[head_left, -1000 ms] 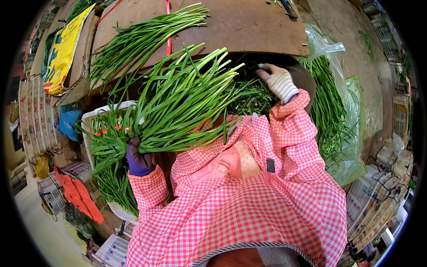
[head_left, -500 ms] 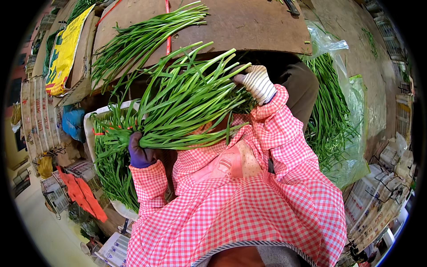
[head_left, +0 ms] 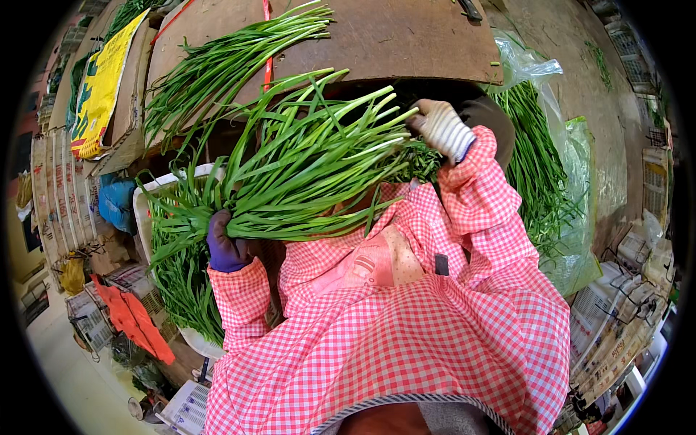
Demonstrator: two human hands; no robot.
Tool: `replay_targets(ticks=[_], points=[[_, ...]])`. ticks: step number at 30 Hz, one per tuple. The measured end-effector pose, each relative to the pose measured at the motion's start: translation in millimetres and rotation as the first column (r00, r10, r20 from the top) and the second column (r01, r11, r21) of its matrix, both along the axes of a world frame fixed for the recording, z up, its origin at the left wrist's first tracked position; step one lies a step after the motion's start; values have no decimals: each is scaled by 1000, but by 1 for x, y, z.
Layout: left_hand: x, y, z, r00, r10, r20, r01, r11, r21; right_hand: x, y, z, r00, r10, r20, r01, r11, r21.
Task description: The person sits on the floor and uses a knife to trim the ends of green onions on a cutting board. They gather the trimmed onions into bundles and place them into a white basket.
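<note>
My left hand (head_left: 226,243), in a dark purple glove, is closed round the leafy end of a large bunch of garlic chives (head_left: 312,170). The bunch fans out to the right over my lap, its pale stem ends pointing up and right. By those ends is my right hand (head_left: 440,129), in a white striped glove with dark fingertips. Its fingers are curled, and a stem end reaches to them; what they grip is hidden. Below it a heap of loose green leaves (head_left: 420,163) lies on my lap.
Another chive bunch (head_left: 239,61) lies on the brown board (head_left: 391,47), near a red strap (head_left: 268,54) and a knife handle (head_left: 471,10). A white crate (head_left: 143,217) of chives stands left. More chives (head_left: 533,152) lie on clear plastic (head_left: 580,181) at right.
My right hand has moved a little right, away from the stem ends, uncovering more of the leaf heap. The left hand keeps its hold on the chives.
</note>
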State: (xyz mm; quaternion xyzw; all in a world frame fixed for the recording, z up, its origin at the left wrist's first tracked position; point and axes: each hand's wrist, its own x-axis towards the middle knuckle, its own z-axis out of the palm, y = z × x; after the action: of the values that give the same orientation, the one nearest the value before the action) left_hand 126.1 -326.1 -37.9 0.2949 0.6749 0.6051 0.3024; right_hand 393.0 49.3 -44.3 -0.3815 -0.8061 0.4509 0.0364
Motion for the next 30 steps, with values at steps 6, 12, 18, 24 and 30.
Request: replay_targets(ticks=[6,12,18,24,30], points=[[9,12,19,716,-107,690,-112,958,265,89,78,3,906,-298,300,118,860,496],[1,-11,-21,996,42,73,-51,990,129,1,28,53,1000,-7,-12,11,915,403],[3,-2,-5,974,85,210,-115,984,138,-72,2,25,966,250,-72,-237,960,148],[14,4,-6,799,25,600,-236,932,276,-50,6,-9,953,302,-11,-287,915,285],[12,-5,-9,863,-42,504,-151,930,335,27,48,-19,996,-90,13,83,956,281]])
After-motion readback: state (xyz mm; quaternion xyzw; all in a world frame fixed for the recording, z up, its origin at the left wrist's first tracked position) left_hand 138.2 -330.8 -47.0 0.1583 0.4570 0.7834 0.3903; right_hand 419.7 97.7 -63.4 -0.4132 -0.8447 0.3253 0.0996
